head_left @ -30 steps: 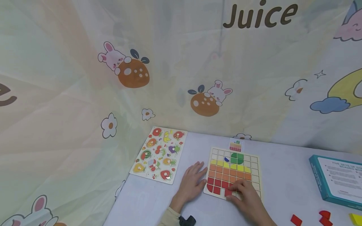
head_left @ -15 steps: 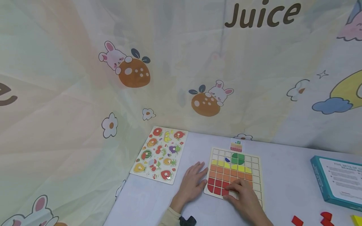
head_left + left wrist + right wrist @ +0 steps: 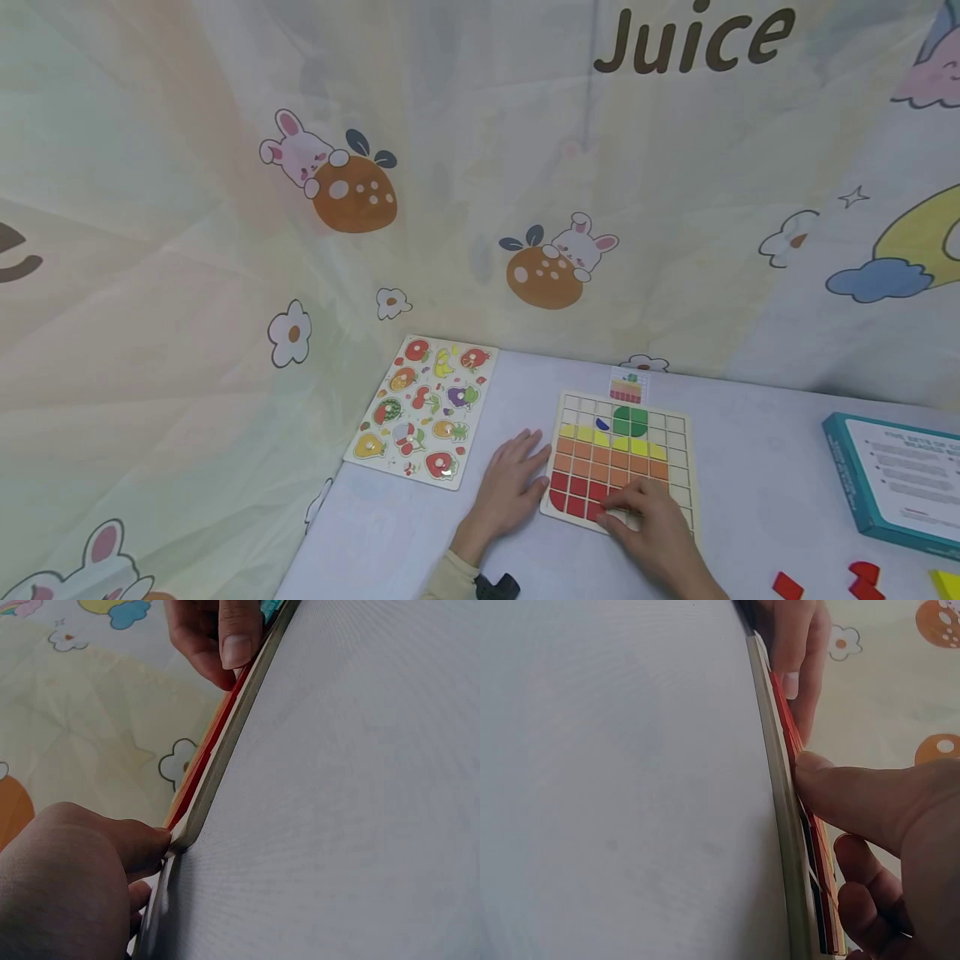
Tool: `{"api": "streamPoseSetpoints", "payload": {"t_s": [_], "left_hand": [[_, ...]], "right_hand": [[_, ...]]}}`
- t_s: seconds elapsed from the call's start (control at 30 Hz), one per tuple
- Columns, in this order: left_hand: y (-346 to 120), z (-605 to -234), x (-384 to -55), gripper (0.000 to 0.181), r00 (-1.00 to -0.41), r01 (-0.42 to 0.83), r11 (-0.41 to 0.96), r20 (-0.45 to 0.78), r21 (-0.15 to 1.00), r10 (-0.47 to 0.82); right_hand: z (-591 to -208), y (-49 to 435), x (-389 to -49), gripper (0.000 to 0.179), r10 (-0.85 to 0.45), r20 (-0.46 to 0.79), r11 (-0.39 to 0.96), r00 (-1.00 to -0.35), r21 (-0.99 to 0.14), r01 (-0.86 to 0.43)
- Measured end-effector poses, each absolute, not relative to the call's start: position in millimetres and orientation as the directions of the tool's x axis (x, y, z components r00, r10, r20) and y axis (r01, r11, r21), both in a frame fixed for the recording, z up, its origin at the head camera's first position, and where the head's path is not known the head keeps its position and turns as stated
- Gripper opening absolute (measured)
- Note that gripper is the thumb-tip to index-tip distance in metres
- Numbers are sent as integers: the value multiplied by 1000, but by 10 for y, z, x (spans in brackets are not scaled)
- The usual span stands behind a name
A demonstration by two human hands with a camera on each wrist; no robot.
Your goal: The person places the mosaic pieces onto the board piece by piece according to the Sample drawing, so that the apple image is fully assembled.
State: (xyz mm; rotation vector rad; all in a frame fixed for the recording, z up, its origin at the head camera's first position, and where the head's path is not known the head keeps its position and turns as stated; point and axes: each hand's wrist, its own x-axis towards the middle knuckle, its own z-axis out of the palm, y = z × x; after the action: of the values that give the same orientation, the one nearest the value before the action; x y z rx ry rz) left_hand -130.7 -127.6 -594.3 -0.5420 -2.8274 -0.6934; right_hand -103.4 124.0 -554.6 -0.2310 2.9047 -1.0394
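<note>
A pale wooden grid board [image 3: 680,471] lies on the table, partly filled with coloured tiles. Red rows sit nearest me, orange and yellow rows beyond, with a green round shape [image 3: 630,422] and a small blue piece [image 3: 602,424] at the far end. My right hand [image 3: 660,533] pinches a red tile [image 3: 596,509] in the nearest row, thumb and index finger on it; its fingers partly cover the tile and nearby cells. My left hand [image 3: 506,487] rests on the table with fairly straight fingers, thumb touching the board's left corner, as the left wrist view also shows.
A fruit picture board [image 3: 472,417] lies at the left. Behind the grid board is a small pattern card [image 3: 628,387]. To the right are a teal box [image 3: 900,483], loose red pieces [image 3: 787,585] and a yellow piece [image 3: 947,585]. A printed curtain [image 3: 450,167] hangs behind.
The red tile, held beside the nearest red row a second ago, now sits flush in that row. My right fingers stay on it. My left hand has not moved.
</note>
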Motion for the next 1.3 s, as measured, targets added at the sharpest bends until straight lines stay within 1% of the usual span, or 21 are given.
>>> {"api": "streamPoseSetpoints", "payload": {"t_s": [0.4, 0.53, 0.67, 0.83, 0.9, 0.97, 1.03, 1.1, 1.2, 1.3], "left_hand": [[-1274, -5923, -1295, 50, -921, 381, 819, 250, 430, 297], [-1271, -5924, -1297, 50, -922, 380, 820, 249, 429, 296], [-1272, -5923, -1299, 50, -919, 385, 820, 255, 424, 300], [-1281, -5915, -1297, 50, -920, 383, 821, 254, 425, 298], [-1283, -5913, -1297, 50, -921, 382, 820, 251, 426, 298], [-1287, -5912, -1298, 50, -920, 383, 819, 250, 427, 300], [-1295, -5910, -1299, 50, -919, 386, 821, 254, 420, 303], [-1307, -5913, -1299, 50, -919, 385, 824, 255, 415, 300], [-1331, -5922, -1299, 50, -923, 374, 830, 251, 414, 291], [-1348, -5931, -1293, 51, -929, 362, 831, 238, 422, 283]], "right_hand": [[-5561, 1247, -1061, 19, -153, -24, 765, -988, -636, -103], [-5573, 1257, -1057, 19, -155, -7, 761, -988, -639, -115], [-5576, 1269, -1038, 18, -153, 59, 754, -986, -638, -155], [-5524, 1383, -992, 17, -120, 207, 721, -971, -654, -229], [-5484, 1486, -980, 17, -89, 255, 733, -963, -638, -236], [-5435, 1627, -968, 16, -54, 256, 759, -965, -618, -206], [-5391, 1810, -958, 20, -12, 200, 794, -980, -593, -131], [-5363, 2040, -960, 30, 15, 100, 823, -995, -567, -45], [-5381, 2454, -970, 54, 52, -117, 847, -992, -521, 106], [-5468, 2916, -960, 83, 83, -317, 863, -945, -451, 227]]}}
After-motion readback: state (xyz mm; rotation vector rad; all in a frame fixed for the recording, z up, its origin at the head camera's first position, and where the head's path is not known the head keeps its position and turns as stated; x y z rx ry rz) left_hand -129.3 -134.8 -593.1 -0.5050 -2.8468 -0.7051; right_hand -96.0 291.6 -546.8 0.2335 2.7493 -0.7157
